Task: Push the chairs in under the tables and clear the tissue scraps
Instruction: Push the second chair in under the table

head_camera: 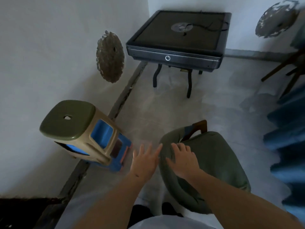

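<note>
Fingers of the right hand [183,160] are lying spread and straight on the green cushioned chair [212,164], pressing its backrest near the left edge. Beside it, the left hand [145,160] is hovering with fingers splayed and relaxed, its fingertips just at the chair's left rim, holding nothing. This chair is standing on the grey floor [165,106], well apart from the dark square table [178,38] in the far corner. Left of the hands, stacked plastic stools [79,131] are sitting against the wall [41,55].
</note>
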